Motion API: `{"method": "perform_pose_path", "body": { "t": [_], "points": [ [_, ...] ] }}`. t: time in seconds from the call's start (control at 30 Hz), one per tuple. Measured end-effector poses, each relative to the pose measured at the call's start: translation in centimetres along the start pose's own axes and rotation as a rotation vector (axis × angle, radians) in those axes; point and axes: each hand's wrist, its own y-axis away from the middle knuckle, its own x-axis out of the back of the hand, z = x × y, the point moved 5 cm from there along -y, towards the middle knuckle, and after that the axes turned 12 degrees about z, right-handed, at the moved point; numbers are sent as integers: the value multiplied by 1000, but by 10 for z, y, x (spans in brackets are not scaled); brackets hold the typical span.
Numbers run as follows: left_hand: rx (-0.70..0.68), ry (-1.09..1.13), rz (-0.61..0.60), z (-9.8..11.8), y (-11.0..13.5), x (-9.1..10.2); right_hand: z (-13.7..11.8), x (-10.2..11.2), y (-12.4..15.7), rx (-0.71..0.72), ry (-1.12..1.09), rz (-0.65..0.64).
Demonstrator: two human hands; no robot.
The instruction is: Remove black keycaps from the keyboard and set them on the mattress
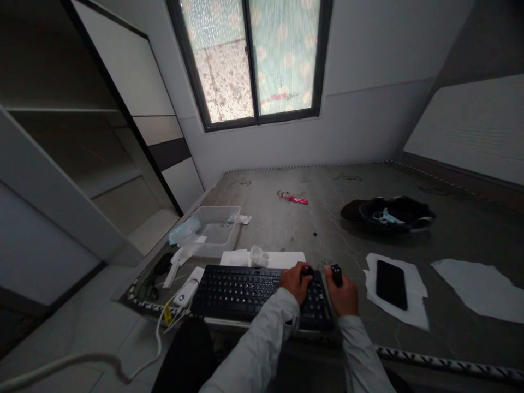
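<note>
A black keyboard (235,292) lies along the front edge of the grey-covered surface. Over its right part, my left hand (293,283) is closed, with a small dark rounded piece (307,271) at its fingertips. My right hand (344,296) is beside the keyboard's right end, its fingers wrapped round a small black object (336,275) that sticks up above them; its kind is not clear. A gap separates the two hands. Behind the keyboard sits a crumpled white tissue (258,256) on a flat white item (286,259).
To the left are a clear plastic box (216,224), a white power strip (188,286) and cables. A black phone (392,285) rests on white paper (420,311) at right, with a dark cap (388,215) behind it. A red tool (295,199) lies farther back.
</note>
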Motion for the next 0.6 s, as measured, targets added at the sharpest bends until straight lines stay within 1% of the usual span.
{"method": "perform_pose_path", "body": {
  "t": [0.1, 0.17, 0.33, 0.5, 0.6],
  "points": [
    [-21, 3, 0, 1, 0, 0, -2, -4, 0, 47, -35, -130],
    [-32, 14, 7, 1, 0, 0, -1, -7, 0, 64, -38, -184],
    [-24, 35, 6, 0, -1, 1, 6, -15, 0, 35, -33, -210],
    [-22, 11, 12, -1, -1, -1, 7, -23, 4, 16, -66, -289],
    [-9, 24, 26, -1, -1, 0, 7, -24, 4, -2, -53, -296]
  ]
}}
